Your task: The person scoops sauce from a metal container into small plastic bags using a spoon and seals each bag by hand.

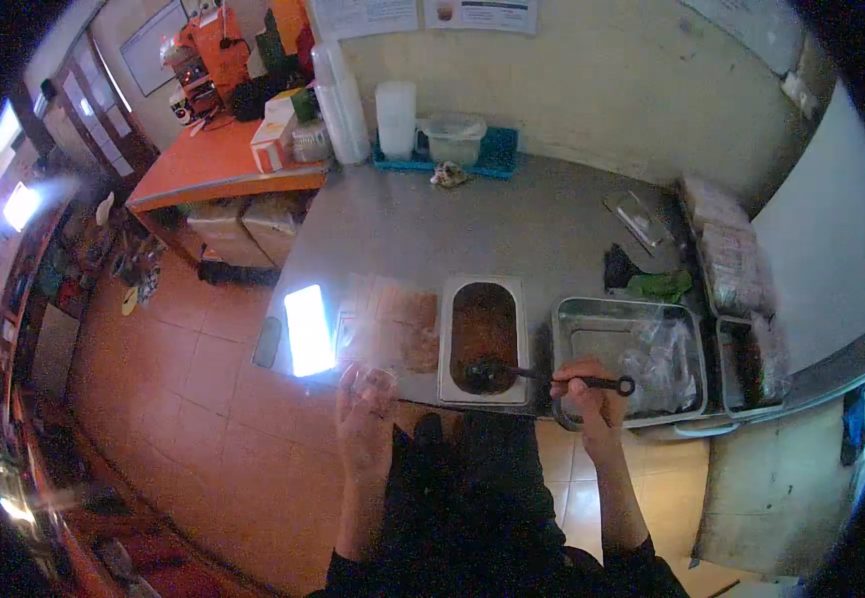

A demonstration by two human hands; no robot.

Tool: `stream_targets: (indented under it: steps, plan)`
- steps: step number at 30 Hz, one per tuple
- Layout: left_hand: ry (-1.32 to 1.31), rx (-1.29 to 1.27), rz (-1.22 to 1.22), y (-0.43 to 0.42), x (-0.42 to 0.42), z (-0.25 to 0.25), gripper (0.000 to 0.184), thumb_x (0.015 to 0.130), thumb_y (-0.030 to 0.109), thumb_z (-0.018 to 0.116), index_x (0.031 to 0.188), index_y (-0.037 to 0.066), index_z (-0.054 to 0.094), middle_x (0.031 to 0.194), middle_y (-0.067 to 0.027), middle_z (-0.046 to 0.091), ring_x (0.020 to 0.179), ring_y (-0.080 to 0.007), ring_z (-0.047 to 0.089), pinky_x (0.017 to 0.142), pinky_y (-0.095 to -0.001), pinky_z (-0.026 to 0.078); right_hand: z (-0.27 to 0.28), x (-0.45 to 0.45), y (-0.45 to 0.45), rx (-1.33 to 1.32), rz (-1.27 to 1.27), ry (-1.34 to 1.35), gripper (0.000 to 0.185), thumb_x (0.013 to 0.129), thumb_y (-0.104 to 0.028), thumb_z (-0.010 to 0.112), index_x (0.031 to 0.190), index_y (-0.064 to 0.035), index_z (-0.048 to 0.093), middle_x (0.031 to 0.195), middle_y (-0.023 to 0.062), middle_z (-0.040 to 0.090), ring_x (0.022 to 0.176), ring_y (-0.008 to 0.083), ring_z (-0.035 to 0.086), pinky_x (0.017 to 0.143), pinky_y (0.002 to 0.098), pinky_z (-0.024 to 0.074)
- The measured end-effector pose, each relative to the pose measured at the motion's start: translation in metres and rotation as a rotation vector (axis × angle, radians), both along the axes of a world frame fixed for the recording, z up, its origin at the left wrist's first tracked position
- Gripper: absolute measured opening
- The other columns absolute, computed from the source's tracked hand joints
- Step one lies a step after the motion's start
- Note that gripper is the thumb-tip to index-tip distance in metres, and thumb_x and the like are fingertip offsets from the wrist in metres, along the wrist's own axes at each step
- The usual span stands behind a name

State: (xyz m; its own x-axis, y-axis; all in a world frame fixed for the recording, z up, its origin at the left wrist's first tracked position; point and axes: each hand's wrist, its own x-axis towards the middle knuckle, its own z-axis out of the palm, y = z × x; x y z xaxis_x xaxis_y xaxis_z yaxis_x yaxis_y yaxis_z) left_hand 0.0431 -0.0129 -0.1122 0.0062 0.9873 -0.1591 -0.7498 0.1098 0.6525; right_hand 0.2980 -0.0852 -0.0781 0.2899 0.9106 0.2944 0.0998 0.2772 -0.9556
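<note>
My right hand (pixel 597 399) is closed around the dark handle of a ladle (pixel 489 374). The ladle's bowl rests in the near part of a rectangular steel container (pixel 523 299) holding brown food. My left hand (pixel 365 404) is at the table's front edge, left of the container, its fingers at a small clear item too blurred to identify. Beyond it, clear plastic bags or wraps (pixel 383 324) lie flat beside the steel container. A bright white screen or panel (pixel 309 329) sits to their left.
A steel tray (pixel 627 307) with clear plastic bags stands at the right, beside a smaller container (pixel 748 409) and stacked packs (pixel 731 259). Green cloth (pixel 662 287) lies behind the tray. A blue tray (pixel 498 154) with plastic tubs is at the back.
</note>
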Motion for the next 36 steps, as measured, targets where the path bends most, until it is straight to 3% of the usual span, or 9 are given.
stream_targets:
  steps: [7,9,12,16,19,22,24,30,36]
  plan:
    - [-0.116,0.017,-0.006,-0.002,-0.002,-0.016,0.046,0.082,0.005,0.056,0.124,0.001,0.037,0.110,-0.0136,0.049,0.104,-0.0262,0.050,0.086,-0.0361,0.044,0.007,-0.014,0.010,-0.116,-0.051,0.048,0.017,0.091,-0.013,0.048,0.091,-0.0002,0.058,0.086,0.0071,0.055,0.073,0.0135,0.055,0.066,0.0269,0.0464]
    - [-0.042,0.040,-0.003,-0.002,-0.004,-0.022,0.046,0.083,0.006,0.056,0.125,0.002,0.036,0.110,-0.0131,0.049,0.105,-0.0259,0.050,0.086,-0.0360,0.044,-0.004,-0.007,0.007,-0.059,-0.008,-0.102,0.015,0.089,-0.014,0.053,0.087,-0.0018,0.061,0.080,0.0058,0.059,0.069,0.0122,0.056,0.063,0.0251,0.0447]
    - [-0.011,0.088,-0.056,0.004,-0.010,-0.031,0.046,0.085,0.007,0.055,0.125,0.002,0.036,0.111,-0.0130,0.049,0.105,-0.0255,0.050,0.086,-0.0358,0.044,0.001,0.002,0.005,-0.105,-0.006,-0.180,0.015,0.091,-0.012,0.048,0.091,-0.0002,0.058,0.086,0.0069,0.056,0.074,0.0134,0.055,0.068,0.0267,0.0460]
    - [-0.016,0.077,0.004,-0.002,-0.003,-0.025,0.045,0.085,0.006,0.054,0.126,0.002,0.036,0.111,-0.0130,0.049,0.106,-0.0253,0.050,0.086,-0.0356,0.045,0.011,-0.001,0.019,-0.045,0.017,-0.105,0.014,0.090,-0.011,0.048,0.090,-0.0005,0.058,0.087,0.0073,0.056,0.074,0.0130,0.055,0.068,0.0262,0.0459]
    - [-0.125,0.023,-0.016,-0.008,-0.003,-0.015,0.046,0.084,0.005,0.054,0.126,0.002,0.035,0.111,-0.0125,0.050,0.106,-0.0252,0.050,0.087,-0.0371,0.044,0.008,-0.001,0.026,-0.159,0.085,-0.036,0.013,0.090,-0.009,0.048,0.091,-0.0007,0.058,0.088,0.0083,0.055,0.076,0.0130,0.055,0.068,0.0261,0.0459]
    - [-0.116,0.024,-0.010,-0.006,-0.011,-0.022,0.047,0.083,0.005,0.054,0.126,0.002,0.035,0.111,-0.0118,0.050,0.106,-0.0247,0.050,0.088,-0.0379,0.044,0.009,0.007,0.026,-0.112,0.094,-0.132,0.014,0.089,-0.009,0.048,0.090,-0.0001,0.059,0.089,0.0092,0.055,0.075,0.0133,0.055,0.068,0.0261,0.0464]
    - [-0.071,0.122,-0.089,0.001,-0.018,-0.031,0.046,0.084,0.005,0.054,0.126,0.003,0.036,0.110,-0.0112,0.050,0.104,-0.0238,0.051,0.088,-0.0377,0.043,0.022,0.009,0.023,-0.040,0.044,-0.002,0.018,0.090,-0.019,0.050,0.089,-0.0033,0.060,0.086,0.0059,0.059,0.072,0.0131,0.054,0.064,0.0252,0.0435]
    - [-0.039,-0.025,0.002,-0.003,-0.011,-0.034,0.046,0.084,0.006,0.053,0.126,0.003,0.036,0.107,-0.0105,0.051,0.100,-0.0230,0.051,0.085,-0.0353,0.044,0.021,0.025,0.020,-0.019,0.170,0.021,0.021,0.086,-0.019,0.051,0.085,0.0008,0.059,0.083,0.0088,0.054,0.074,0.0158,0.053,0.065,0.0270,0.0431]
    - [0.022,-0.025,-0.024,-0.001,-0.010,-0.032,0.045,0.084,0.005,0.052,0.126,0.002,0.035,0.108,-0.0119,0.050,0.100,-0.0248,0.051,0.086,-0.0357,0.044,0.018,0.028,0.032,-0.003,0.077,-0.101,0.020,0.084,-0.019,0.053,0.084,0.0001,0.059,0.081,0.0091,0.055,0.073,0.0157,0.053,0.065,0.0266,0.0426]
